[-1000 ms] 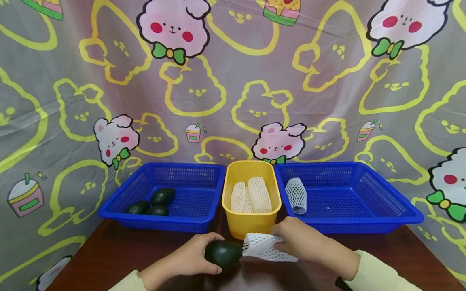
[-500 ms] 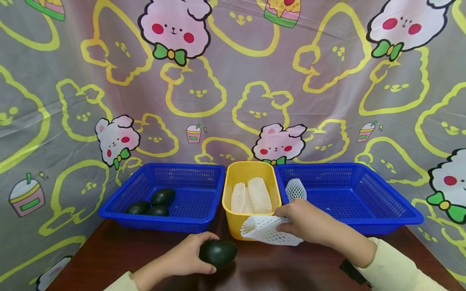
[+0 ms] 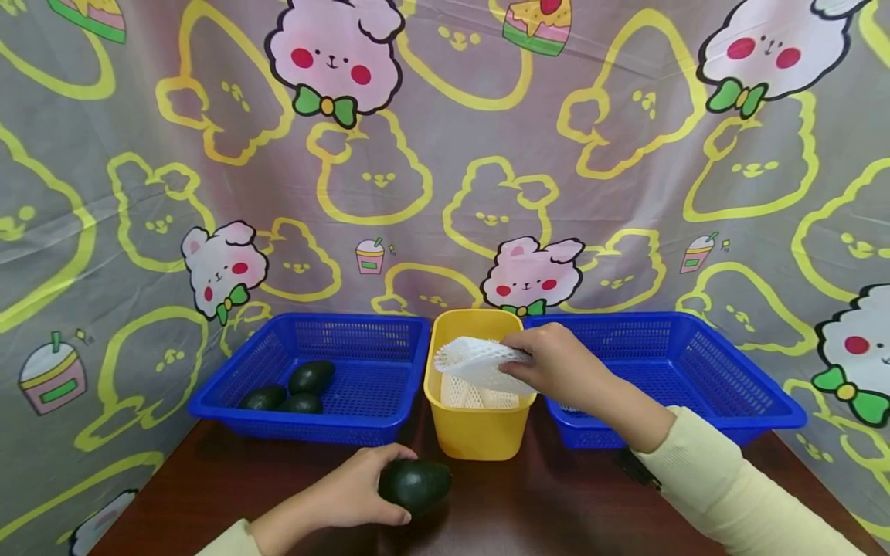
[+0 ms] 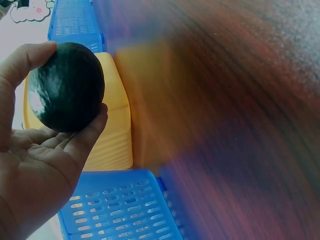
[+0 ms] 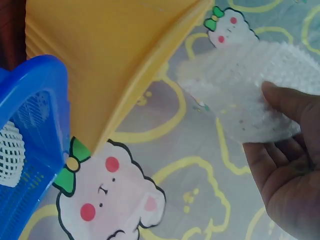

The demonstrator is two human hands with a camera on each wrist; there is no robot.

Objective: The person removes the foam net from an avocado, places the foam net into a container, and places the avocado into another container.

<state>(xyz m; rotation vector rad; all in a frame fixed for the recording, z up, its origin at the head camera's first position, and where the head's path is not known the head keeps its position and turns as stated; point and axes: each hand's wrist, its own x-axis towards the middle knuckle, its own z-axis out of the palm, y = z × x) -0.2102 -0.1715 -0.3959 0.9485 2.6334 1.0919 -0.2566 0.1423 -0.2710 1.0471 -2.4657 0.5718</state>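
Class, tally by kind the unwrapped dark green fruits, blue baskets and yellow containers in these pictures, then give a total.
Unwrapped dark green fruits: 4
Blue baskets: 2
Yellow containers: 1
Total: 7

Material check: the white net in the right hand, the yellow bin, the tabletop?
White net sleeve: probably soft plastic foam, matte, an open mesh flattened in the right hand. Yellow bin: likely molded plastic, smooth with a soft sheen. Tabletop: glossy dark reddish-brown, streaked like wood; real or laminate, I can't tell.
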